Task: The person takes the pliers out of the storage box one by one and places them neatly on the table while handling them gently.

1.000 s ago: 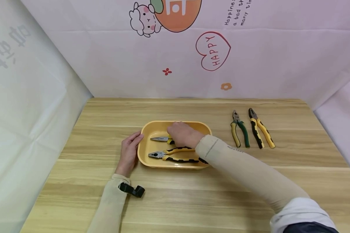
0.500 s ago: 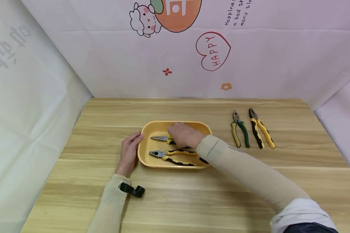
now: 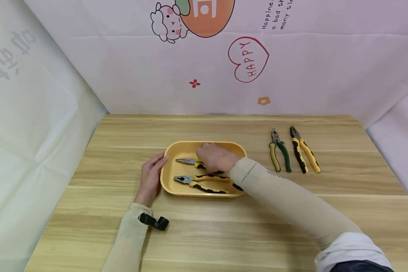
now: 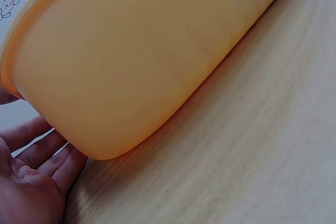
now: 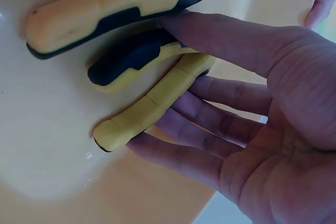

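Observation:
A yellow plastic bin [image 3: 170, 179] stands on the wooden table. My left hand [image 3: 150, 177] holds its left end, thumb over the rim and fingers against the outer wall [image 4: 121, 66]. Inside lie two pliers, jaws facing left. My right hand [image 3: 215, 157] reaches into the bin and grips the needle-nose pliers [image 3: 187, 161] at the far side. In the right wrist view, thumb and fingers lie on either side of their yellow-and-black handles [image 5: 163, 90]. Closer to me lie the combination pliers [image 3: 192, 181], handles spread apart, their ends partly hidden by my right wrist.
To the right of the bin, green-and-yellow pliers [image 3: 275, 145] and yellow-and-black pliers [image 3: 299, 143] lie side by side on the table [image 3: 204, 234], jaws toward the back. A printed white cloth [image 3: 139, 75] hangs behind the table. A black strap camera [image 3: 156, 222] sits on my left wrist.
The nearer combination pliers in the bin have shifted slightly, handles turning toward me, between the first and second frames. Both hands have stayed almost in place since.

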Action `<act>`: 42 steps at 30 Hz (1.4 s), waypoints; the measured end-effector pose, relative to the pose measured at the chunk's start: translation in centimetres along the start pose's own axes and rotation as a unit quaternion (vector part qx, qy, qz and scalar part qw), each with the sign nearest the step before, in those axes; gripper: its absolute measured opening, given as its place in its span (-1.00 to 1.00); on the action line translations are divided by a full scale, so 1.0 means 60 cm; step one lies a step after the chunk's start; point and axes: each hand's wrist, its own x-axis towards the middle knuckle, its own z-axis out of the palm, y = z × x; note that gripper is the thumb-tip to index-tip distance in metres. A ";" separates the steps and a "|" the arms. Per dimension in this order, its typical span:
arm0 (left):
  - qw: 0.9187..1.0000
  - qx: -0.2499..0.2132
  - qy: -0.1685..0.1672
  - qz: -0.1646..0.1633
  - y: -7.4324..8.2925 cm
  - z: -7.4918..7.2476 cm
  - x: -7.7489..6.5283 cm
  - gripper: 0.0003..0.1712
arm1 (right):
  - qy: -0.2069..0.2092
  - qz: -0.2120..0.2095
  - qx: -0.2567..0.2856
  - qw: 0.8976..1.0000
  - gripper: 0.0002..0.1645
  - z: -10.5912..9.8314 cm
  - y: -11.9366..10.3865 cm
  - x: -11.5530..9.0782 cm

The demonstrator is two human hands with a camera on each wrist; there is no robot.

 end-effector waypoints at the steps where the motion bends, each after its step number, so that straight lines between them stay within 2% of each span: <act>1: 1.000 0.001 0.001 0.001 0.000 0.000 0.000 -0.56 | -0.001 0.001 0.001 1.000 -0.74 0.000 0.000 0.000; 7: 1.000 0.001 0.000 -0.001 0.001 -0.001 -0.001 -0.56 | -0.005 0.003 0.012 1.000 -0.70 -0.001 0.001 0.000; 19: 1.000 0.001 -0.002 -0.004 0.003 -0.002 0.001 -0.56 | -0.015 0.006 0.020 1.000 -0.80 -0.004 0.002 -0.001; 27: 1.000 0.002 -0.001 -0.005 0.003 -0.001 0.000 -0.56 | -0.015 -0.004 0.019 1.000 -0.72 -0.006 0.003 -0.001; 37: 1.000 0.001 -0.002 -0.005 0.001 -0.002 0.001 -0.56 | -0.015 -0.008 -0.009 1.000 -0.86 -0.008 0.002 -0.003; 42: 1.000 0.001 -0.004 -0.006 0.001 -0.002 0.000 -0.55 | -0.014 -0.008 -0.002 1.000 -0.87 -0.010 0.004 -0.005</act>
